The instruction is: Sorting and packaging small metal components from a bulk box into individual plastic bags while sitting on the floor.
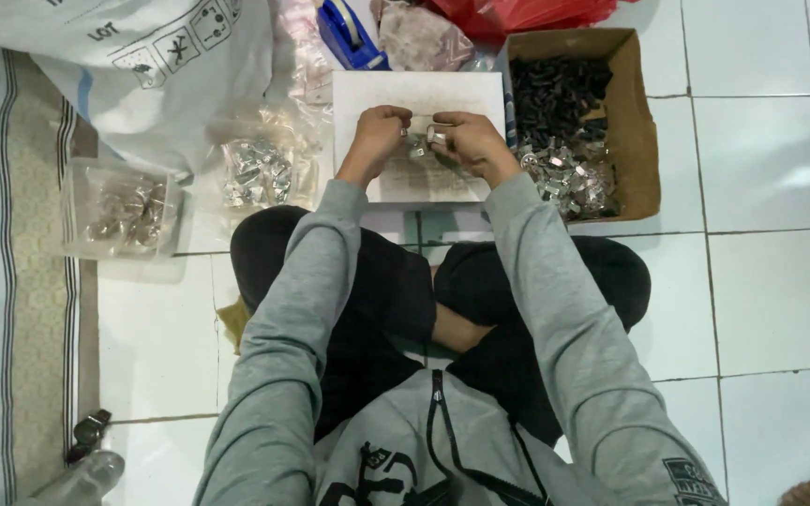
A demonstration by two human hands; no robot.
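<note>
My left hand [379, 131] and my right hand [466, 141] are close together, each pinching a small shiny metal piece [435, 137] between them. Under them lies a white board [419, 89]. Right of my right hand sits a cardboard box [635, 122].

A board [419, 94] lies on the floor in front of the person's crossed legs, and both hands meet above it: the left hand [379, 131] beside the right hand [466, 139], a small metal piece [436, 137] between them. Right of the board stands a cardboard box [637, 122] with clips [569, 178] in it. Left of the board lies a bag of clips [257, 171], and further left a plastic tub [124, 211]. Behind the board sits a tape dispenser [349, 33]. A mat [11, 281] runs along the far left.
</note>
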